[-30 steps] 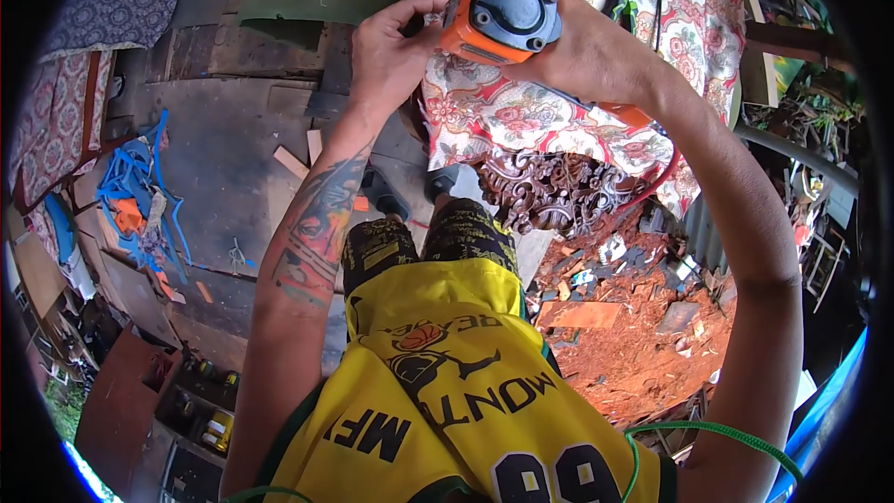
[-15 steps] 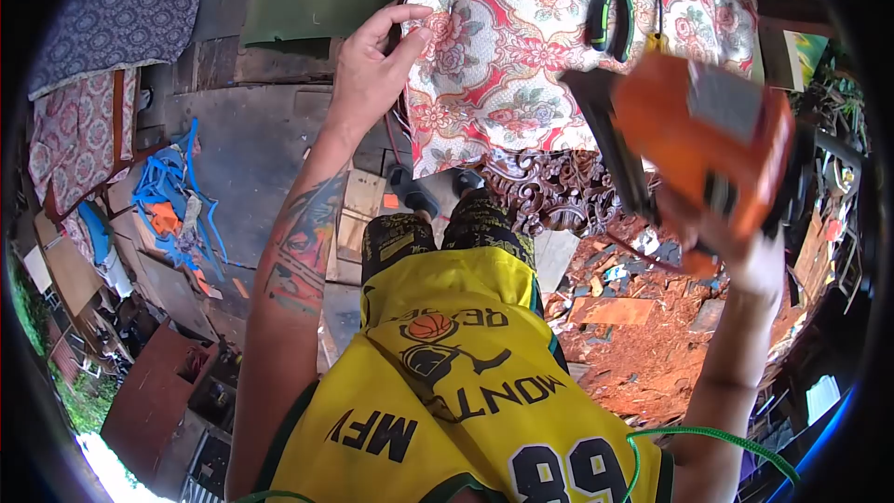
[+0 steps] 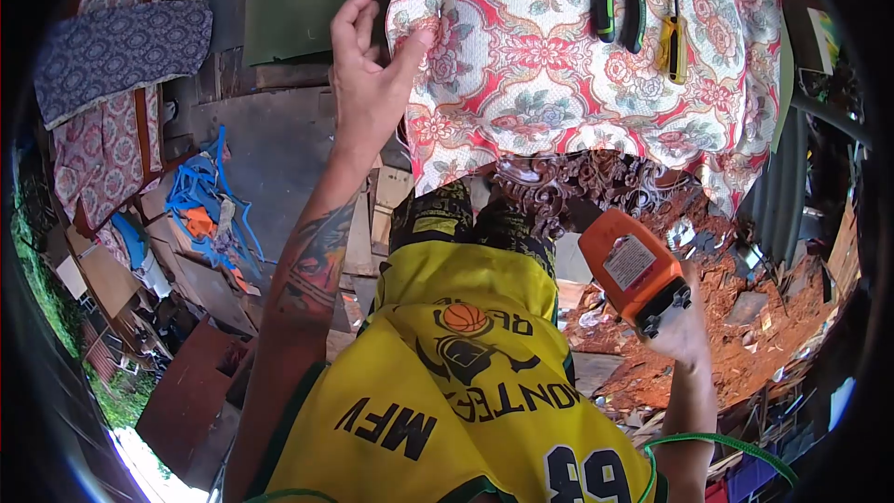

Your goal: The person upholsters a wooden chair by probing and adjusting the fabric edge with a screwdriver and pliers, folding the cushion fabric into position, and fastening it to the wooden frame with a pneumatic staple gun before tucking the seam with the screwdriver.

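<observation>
Floral red and white fabric [image 3: 540, 56] covers a piece with carved dark wood [image 3: 596, 177] along its near edge. At the fabric's left edge is my left hand [image 3: 371, 74], its fingers apart and the thumb touching the cloth. My right hand [image 3: 678, 321] is wrapped round an orange power tool [image 3: 633, 265], low on the right beside the carved wood. Pliers with green and black handles [image 3: 621, 0] and a yellow-handled screwdriver [image 3: 672, 47] lie on the fabric.
Blue straps and scraps [image 3: 209, 210] lie on the boards at left, near a dark patterned cloth [image 3: 126, 56]. A green sheet [image 3: 303, 0] is at the top. Reddish debris [image 3: 745, 335] covers the ground at right.
The orange tool in my right hand has moved off the fabric, down and to the right, uncovering the pliers and screwdriver. My left hand stays by the fabric's edge, its fingers now more spread.
</observation>
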Demonstrator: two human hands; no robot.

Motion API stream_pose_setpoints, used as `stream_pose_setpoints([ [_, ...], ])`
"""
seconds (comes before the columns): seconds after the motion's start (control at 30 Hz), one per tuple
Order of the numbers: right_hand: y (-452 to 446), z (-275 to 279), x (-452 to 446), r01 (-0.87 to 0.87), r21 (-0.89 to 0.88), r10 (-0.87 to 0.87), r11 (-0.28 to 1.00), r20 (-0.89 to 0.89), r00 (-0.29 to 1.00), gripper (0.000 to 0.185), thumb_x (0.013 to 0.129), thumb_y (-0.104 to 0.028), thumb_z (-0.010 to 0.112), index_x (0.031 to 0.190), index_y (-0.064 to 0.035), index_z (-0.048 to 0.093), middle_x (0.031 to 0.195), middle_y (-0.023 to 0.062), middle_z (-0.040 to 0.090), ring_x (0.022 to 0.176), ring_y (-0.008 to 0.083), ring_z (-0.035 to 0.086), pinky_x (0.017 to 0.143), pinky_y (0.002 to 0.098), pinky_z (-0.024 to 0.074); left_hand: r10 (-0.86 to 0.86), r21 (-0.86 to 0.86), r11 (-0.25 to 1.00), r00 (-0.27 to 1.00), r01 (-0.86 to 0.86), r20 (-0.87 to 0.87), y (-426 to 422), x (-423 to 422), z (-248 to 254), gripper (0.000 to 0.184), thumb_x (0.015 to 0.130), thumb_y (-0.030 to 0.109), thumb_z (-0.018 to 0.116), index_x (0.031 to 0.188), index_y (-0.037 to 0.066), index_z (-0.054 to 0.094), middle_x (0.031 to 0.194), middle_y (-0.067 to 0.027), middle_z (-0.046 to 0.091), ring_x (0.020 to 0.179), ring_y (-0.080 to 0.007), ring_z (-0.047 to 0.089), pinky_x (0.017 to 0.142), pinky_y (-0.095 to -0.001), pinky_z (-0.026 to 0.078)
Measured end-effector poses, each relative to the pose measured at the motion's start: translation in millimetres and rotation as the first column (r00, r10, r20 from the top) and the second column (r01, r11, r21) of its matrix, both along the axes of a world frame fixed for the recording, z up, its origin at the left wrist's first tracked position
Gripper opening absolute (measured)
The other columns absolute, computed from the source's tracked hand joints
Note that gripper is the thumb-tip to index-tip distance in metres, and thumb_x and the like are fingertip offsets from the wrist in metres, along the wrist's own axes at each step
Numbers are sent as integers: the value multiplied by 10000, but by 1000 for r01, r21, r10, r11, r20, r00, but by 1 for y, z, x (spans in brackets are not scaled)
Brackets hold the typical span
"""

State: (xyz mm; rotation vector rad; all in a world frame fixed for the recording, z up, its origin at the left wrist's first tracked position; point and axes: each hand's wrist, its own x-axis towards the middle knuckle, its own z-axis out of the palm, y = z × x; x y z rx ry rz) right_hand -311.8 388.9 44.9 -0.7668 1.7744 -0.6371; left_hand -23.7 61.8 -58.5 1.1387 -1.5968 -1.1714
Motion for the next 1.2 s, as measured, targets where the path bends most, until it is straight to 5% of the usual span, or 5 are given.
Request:
stream_pose_setpoints([
  [0.27, -43, 28, -1, -64, 86, 28, 994, 372, 928, 464, 1096, -453, 377, 1318, -76, 530, 1184, 109, 670, 1042, 212, 685, 931, 381, 594, -46, 225, 974, 979, 0, 200, -16, -3, 26, 847, 905, 26, 798, 1556, -16, 259, 1360, -272, 613, 1112, -217, 696, 907, -325, 602],
  [0.37, -74, 36, 20, -137, -69, 134, 988, -37, 990, 555, 611, -215, 865, 1101, -9, 704, 851, 96, 742, 720, 179, 721, 716, 341, 570, -67, 242, 970, 965, 4, 255, -27, -1, 23, 919, 798, 203, 846, 1547, -1, 353, 1293, -276, 689, 1053, -264, 749, 903, -352, 578],
  [1.07, -106, 26, -9, -264, -182, 197, 947, -320, 927, 539, 585, -253, 878, 1000, -18, 625, 947, 82, 680, 893, 187, 657, 870, 349, 502, -157, 281, 959, 901, 40, 405, -53, 1, 19, 999, 672, 334, 888, 1489, -47, 457, 1294, -304, 665, 1141, -356, 709, 992, -408, 541],
  [1.13, -140, 51, -15, -810, -18, 577, 586, -693, 432, 426, 742, -86, 805, 1123, -26, 625, 1073, 40, 709, 1005, 145, 673, 931, 350, 527, -158, 266, 963, 890, 43, 428, -54, 1, 18, 1000, 671, 334, 890, 1488, -46, 457, 1301, -304, 661, 1145, -355, 708, 991, -408, 542],
  [1.2, -172, 58, -8, -434, -131, 407, 891, -193, 893, 437, 778, -103, 806, 1184, -57, 651, 1131, 42, 721, 1039, 204, 698, 935, 371, 553, -140, 220, 975, 874, 39, 465, -55, 4, 11, 1013, 667, 341, 898, 1494, -39, 452, 1303, -300, 660, 1146, -355, 707, 991, -412, 543],
])
